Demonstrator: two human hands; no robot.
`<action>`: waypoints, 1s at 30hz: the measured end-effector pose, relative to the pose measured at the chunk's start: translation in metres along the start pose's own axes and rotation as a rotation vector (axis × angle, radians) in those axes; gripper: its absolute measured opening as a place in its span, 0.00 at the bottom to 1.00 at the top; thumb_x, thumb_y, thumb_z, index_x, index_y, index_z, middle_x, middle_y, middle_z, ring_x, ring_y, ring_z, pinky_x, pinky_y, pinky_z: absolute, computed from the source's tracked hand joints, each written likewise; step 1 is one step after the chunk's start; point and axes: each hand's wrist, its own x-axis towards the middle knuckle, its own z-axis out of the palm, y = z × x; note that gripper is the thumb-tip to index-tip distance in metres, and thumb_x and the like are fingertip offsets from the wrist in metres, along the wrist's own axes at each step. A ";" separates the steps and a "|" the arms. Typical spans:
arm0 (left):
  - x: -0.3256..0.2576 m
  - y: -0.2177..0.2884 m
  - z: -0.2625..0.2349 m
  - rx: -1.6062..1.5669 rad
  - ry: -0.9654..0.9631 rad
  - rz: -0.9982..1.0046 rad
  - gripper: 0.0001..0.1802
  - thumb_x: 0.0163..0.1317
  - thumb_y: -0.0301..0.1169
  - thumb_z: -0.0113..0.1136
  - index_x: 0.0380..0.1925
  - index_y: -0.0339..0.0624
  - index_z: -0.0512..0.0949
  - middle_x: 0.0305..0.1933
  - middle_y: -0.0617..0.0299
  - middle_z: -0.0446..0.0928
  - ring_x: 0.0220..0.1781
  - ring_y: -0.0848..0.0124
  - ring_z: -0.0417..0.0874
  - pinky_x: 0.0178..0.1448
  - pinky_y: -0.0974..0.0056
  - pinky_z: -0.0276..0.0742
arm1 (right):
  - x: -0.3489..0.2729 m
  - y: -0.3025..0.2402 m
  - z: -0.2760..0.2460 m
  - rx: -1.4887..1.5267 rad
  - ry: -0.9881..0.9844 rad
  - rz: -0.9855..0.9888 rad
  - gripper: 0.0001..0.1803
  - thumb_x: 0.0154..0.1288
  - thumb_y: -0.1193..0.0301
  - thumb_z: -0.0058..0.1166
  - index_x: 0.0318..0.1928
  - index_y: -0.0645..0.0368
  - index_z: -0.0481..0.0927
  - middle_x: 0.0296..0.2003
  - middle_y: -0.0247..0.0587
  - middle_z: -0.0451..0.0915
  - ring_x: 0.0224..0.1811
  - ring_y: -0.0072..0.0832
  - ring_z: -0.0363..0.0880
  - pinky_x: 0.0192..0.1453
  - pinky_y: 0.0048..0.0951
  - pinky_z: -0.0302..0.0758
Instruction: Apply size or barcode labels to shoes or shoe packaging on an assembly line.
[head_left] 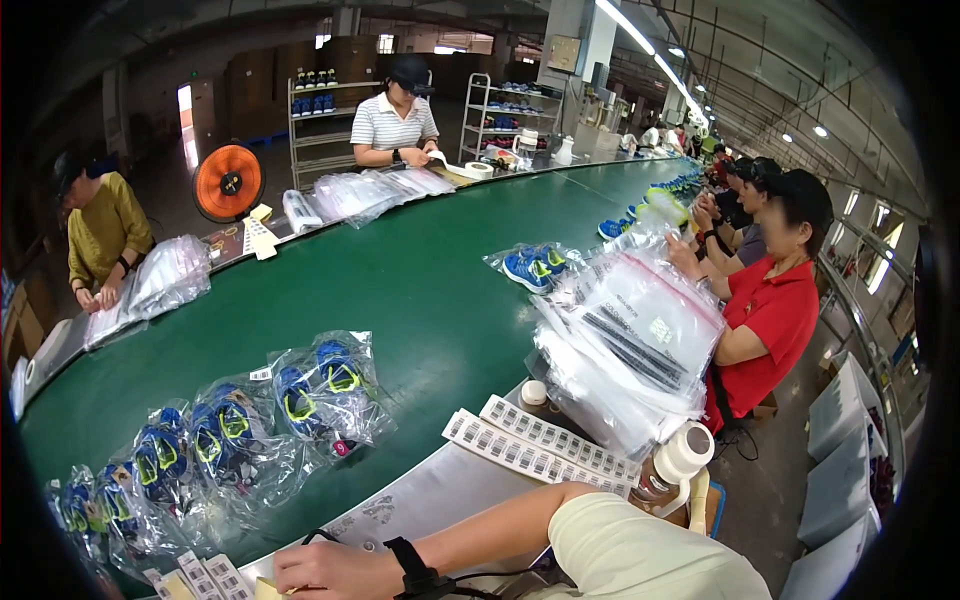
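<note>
My right hand (pixel 335 570) is low in the picture, at the near edge of the green belt, with a black strap (pixel 413 566) round the wrist. Its fingers are curled and closed, and their tips are cut off by the lower edge. Beside them shows a pale yellow slip (pixel 266 588); what the fingers hold is hidden. To their left are strips of barcode labels (pixel 215 578). My left hand is out of the picture. Beyond, on the belt, several pairs of blue and lime shoes (pixel 232 425) lie in clear plastic bags.
Two long label strips (pixel 540 447) and a white-lidded jug (pixel 684 452) stand near my elbow. A pile of clear bags (pixel 640 320) lies by a person in red (pixel 770 310). Across the green belt (pixel 400 270) are two people, more bags and an orange fan (pixel 228 183).
</note>
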 end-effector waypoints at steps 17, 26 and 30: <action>0.001 -0.002 0.010 0.051 -0.092 -0.030 0.12 0.67 0.22 0.55 0.48 0.26 0.75 0.42 0.49 0.80 0.43 0.65 0.83 0.48 0.65 0.81 | -0.013 0.002 -0.011 -0.244 0.028 -0.119 0.07 0.59 0.72 0.56 0.27 0.61 0.75 0.30 0.41 0.73 0.32 0.40 0.74 0.34 0.38 0.70; 0.002 -0.005 0.017 0.022 -0.126 -0.085 0.12 0.67 0.22 0.55 0.48 0.25 0.75 0.42 0.49 0.81 0.43 0.65 0.83 0.48 0.66 0.80 | -0.024 0.023 -0.007 -0.223 0.035 -0.106 0.06 0.56 0.76 0.56 0.29 0.64 0.72 0.36 0.42 0.72 0.37 0.37 0.74 0.39 0.34 0.71; 0.002 -0.007 0.017 0.024 -0.146 -0.078 0.12 0.67 0.21 0.55 0.48 0.24 0.74 0.42 0.49 0.81 0.44 0.65 0.83 0.49 0.66 0.80 | -0.027 0.018 -0.008 -0.191 0.016 -0.073 0.06 0.56 0.75 0.55 0.29 0.64 0.72 0.37 0.42 0.70 0.43 0.37 0.73 0.43 0.34 0.71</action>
